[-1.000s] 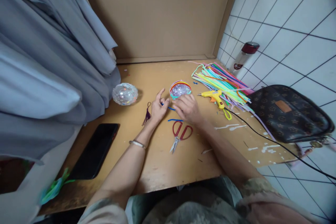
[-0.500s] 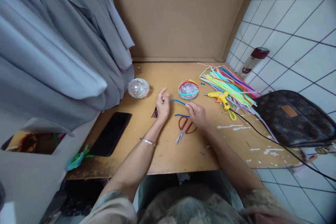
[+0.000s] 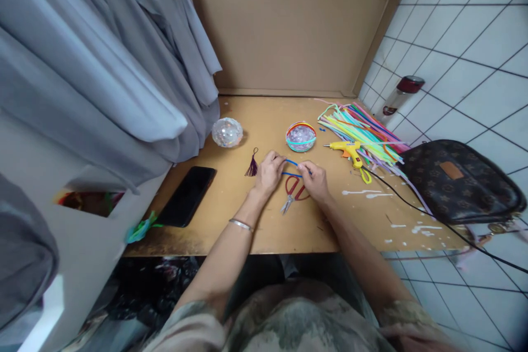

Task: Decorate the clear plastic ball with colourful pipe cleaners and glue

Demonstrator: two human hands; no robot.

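Observation:
Between my two hands a short blue pipe cleaner [image 3: 291,162] is held by its ends. My left hand [image 3: 270,170] is closed on its left end, and my right hand [image 3: 314,180] pinches the right end. A second blue piece [image 3: 291,174] lies on the table just below, partly hidden by my right hand. Red-handled scissors [image 3: 291,196] rest under it, blades toward me. A dark tassel [image 3: 252,164] lies left of my left hand. Beyond my hands sits a clear bowl-like half ball [image 3: 301,137] with red, yellow and turquoise strips round it.
Another clear ball shape [image 3: 227,132] stands at the back left, near the grey curtain [image 3: 165,66]. A black phone [image 3: 187,196] lies at left. On the right are a yellow glue gun [image 3: 348,149] with its cord, a pile of coloured pipe cleaners [image 3: 358,129] and a dark bag [image 3: 462,184].
My left hand has moved right and closed on the free end of the blue pipe cleaner; before, it was off it with fingers raised. The tassel now shows fully. The view has shifted slightly.

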